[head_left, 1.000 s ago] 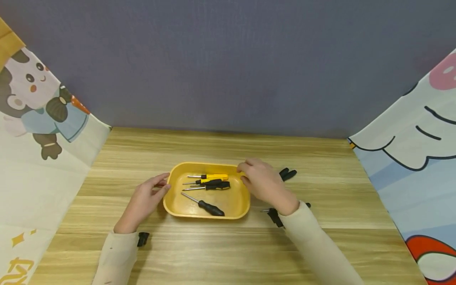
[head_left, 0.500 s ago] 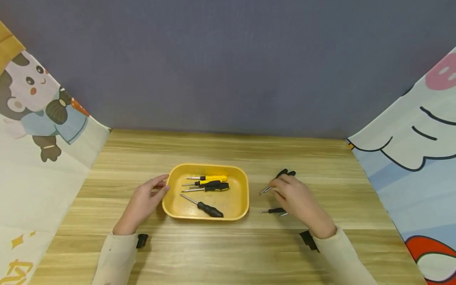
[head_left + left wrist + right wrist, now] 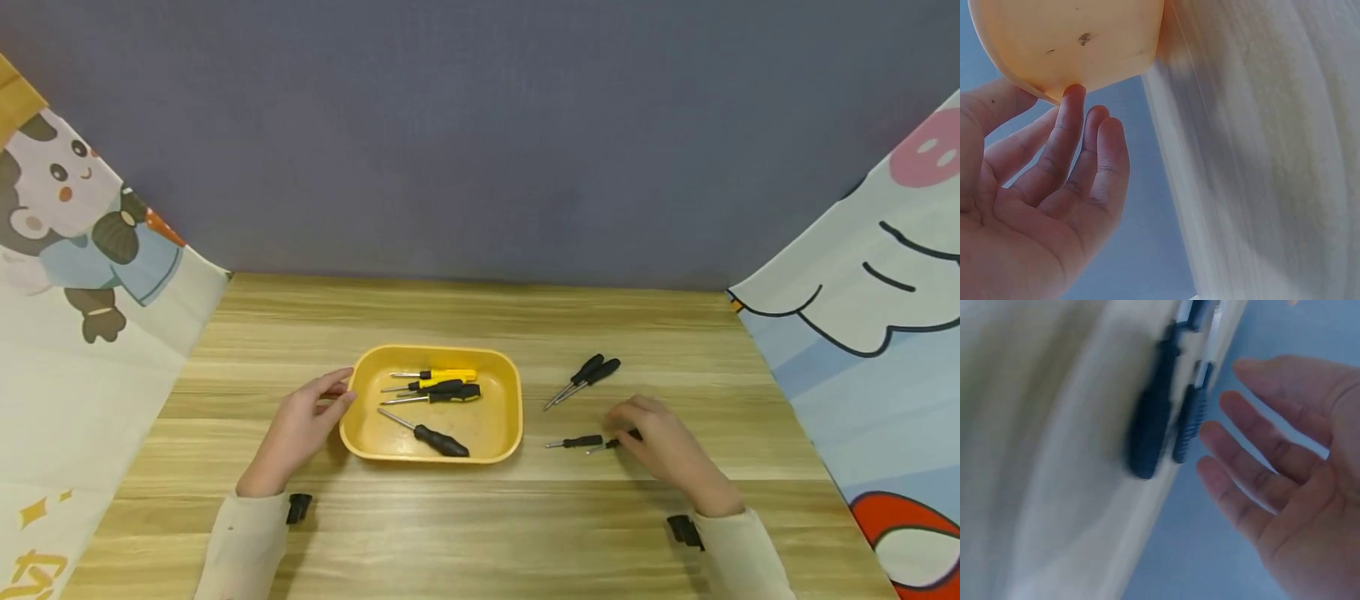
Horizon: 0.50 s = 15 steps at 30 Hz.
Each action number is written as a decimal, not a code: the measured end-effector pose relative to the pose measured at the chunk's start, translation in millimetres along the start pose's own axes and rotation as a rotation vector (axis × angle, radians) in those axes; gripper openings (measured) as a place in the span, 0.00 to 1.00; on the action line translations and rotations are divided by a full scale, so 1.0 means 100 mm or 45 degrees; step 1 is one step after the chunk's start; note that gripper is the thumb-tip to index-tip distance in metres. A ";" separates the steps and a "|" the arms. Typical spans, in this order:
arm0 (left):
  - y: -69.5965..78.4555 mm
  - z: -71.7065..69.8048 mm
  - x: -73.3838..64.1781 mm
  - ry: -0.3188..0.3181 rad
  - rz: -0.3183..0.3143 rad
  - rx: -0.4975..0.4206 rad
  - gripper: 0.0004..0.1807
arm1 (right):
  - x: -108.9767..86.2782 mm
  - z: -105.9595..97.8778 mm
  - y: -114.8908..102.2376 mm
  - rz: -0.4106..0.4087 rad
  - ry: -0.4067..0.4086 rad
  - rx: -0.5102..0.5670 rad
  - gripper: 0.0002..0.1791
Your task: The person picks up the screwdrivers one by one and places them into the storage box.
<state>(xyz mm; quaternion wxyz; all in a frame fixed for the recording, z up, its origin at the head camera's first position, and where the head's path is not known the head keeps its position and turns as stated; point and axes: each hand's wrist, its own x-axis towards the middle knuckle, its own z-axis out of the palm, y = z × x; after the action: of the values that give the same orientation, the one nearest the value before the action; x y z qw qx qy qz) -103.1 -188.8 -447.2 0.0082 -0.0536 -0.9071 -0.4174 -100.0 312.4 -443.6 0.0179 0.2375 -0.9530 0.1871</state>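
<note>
A yellow plastic tray point(image 3: 495, 429) holds several screwdrivers, among them a yellow-handled screwdriver point(image 3: 450, 375) and a black-handled screwdriver point(image 3: 441, 442) lying at a slant. My left hand point(image 3: 298, 425) rests its thumb and fingertips at the tray's left rim; in the left wrist view, one fingertip touches the outer wall. To the right of the tray, my right hand point(image 3: 660, 442) hovers over a small black screwdriver point(image 3: 611, 444), partly covering it. Its fingers are loosely bent with nothing between them in the right wrist view. Beside that lies another small black screwdriver point(image 3: 581, 442).
Two more black screwdrivers point(image 3: 592, 372) lie on the wooden table point(image 3: 420, 533) farther back, crossed near their shafts. A grey wall panel point(image 3: 480, 167) closes off the back, with cartoon-printed panels point(image 3: 862, 292) at both sides.
My right hand has left the tray's right rim, passed over the crossed screwdrivers and come toward the small front-right ones. The left hand stays at the rim; the tray barely moves.
</note>
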 end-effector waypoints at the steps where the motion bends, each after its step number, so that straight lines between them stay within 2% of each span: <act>1: 0.00 0.00 0.00 0.003 0.003 0.001 0.24 | -0.01 0.02 0.03 -0.009 -0.004 0.010 0.15; 8: -0.04 0.02 0.01 -0.001 -0.001 0.014 0.24 | -0.07 0.13 0.15 0.003 -0.009 0.078 0.15; 15: -0.05 0.03 0.01 -0.005 -0.008 0.012 0.24 | -0.08 0.19 0.21 0.033 -0.036 0.057 0.15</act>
<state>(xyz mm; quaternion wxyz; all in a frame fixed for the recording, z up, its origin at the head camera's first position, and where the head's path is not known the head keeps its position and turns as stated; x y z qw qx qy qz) -104.6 -190.0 -452.6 0.0052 -0.0516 -0.9092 -0.4131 -102.1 326.1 -469.7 -0.0032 0.2282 -0.9517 0.2054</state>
